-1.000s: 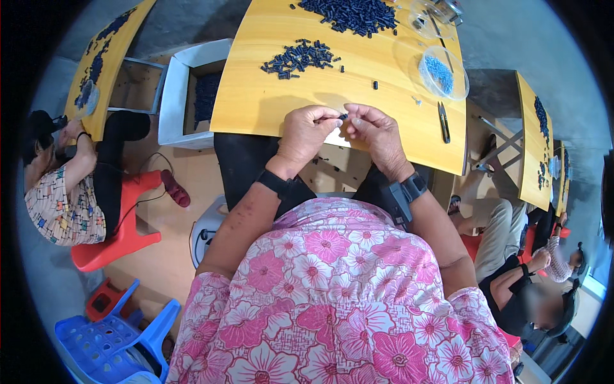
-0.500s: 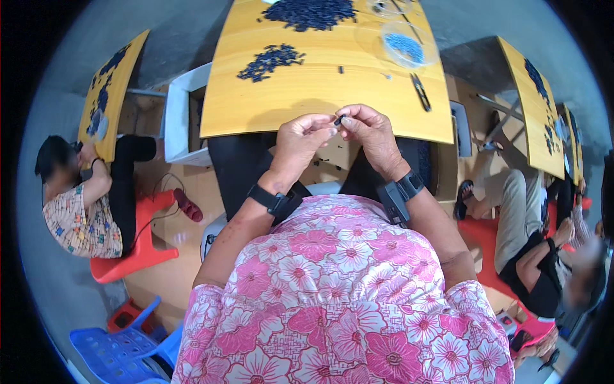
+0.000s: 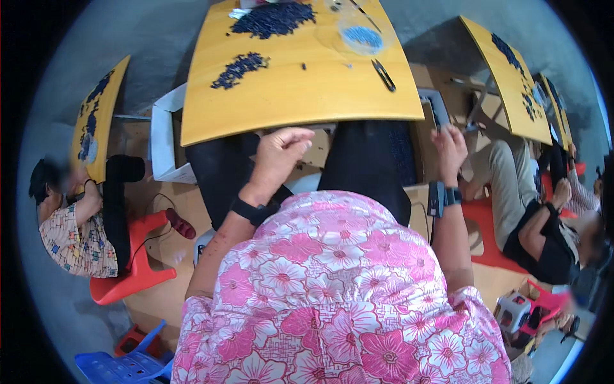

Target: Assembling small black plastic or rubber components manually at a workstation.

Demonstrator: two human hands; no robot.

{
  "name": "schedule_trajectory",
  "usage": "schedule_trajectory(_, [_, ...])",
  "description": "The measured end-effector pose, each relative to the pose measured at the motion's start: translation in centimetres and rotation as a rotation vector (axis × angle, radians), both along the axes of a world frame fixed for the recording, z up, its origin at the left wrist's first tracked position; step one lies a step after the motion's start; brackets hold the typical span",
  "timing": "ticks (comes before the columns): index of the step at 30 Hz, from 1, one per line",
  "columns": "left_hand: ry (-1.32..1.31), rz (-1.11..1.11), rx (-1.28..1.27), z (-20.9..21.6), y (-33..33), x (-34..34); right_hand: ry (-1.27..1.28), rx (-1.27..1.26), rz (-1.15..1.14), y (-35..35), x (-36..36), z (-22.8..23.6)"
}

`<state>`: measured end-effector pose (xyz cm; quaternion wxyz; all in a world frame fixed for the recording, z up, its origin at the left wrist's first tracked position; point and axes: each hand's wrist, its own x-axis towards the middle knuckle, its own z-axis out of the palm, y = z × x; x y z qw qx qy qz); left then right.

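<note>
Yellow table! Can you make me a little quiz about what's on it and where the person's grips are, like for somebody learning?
1. True or false: the snips lie to the right of the small black pile.
2. Pick one. What is nearest to the snips?
A) the small black pile
B) the blue bits
C) the big black pile
3. Which of the person's grips is out past the right edge of the table, left or right?

Key: 1. True. 2. B. 3. The right grip.
</note>
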<state>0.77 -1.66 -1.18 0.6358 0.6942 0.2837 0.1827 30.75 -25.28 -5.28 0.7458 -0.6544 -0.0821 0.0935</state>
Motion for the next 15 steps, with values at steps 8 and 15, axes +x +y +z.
schedule_trajectory(8, [-0.016,0.068,0.035,-0.4,0.1,0.0,-0.353,-0.355,-0.205,-1.0,1.6,-6.0])
schedule_trajectory(15, [0.053,0.049,0.081,0.0,1.3,0.0,-0.500,-0.213,0.216,9.6,-5.2,2.7])
